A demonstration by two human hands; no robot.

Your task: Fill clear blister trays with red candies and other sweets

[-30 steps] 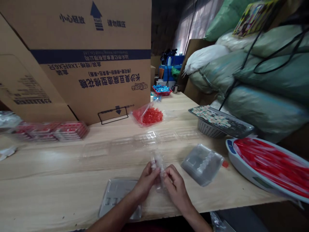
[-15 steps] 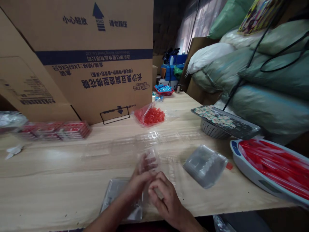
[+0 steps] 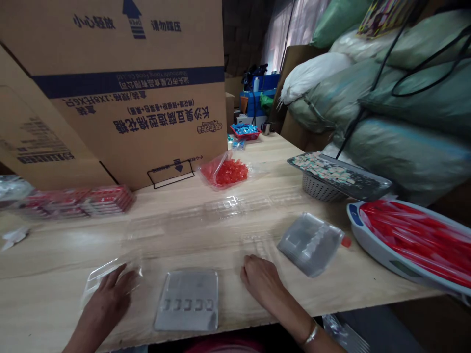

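On the table at the left, my left hand [image 3: 110, 294] has its fingers over a clear plastic tray [image 3: 96, 275] and seems to grip it; the fingertips are slightly blurred. My right hand [image 3: 260, 279] is closed, knuckles up, by the near edge of another clear plastic tray [image 3: 257, 243]. What its fingers hold, if anything, is hidden beneath them. Between the hands lies a stack of clear trays [image 3: 187, 299] with a row of small moulded slots. A second tray stack [image 3: 311, 245] rests at an angle to the right of my right hand.
A row of clear trays [image 3: 221, 208] crosses the table. Behind are a large carton [image 3: 147, 98], red packs [image 3: 106, 200] and a bag of red pieces [image 3: 228, 174]. At right stand a basin of red packets [image 3: 386, 264] and a tray of small packets [image 3: 342, 176] on a basket.
My hands were close together at the middle; now they are far apart. The left has moved left with a clear tray, uncovering the near stack. The right has shifted slightly right. The view has tilted.
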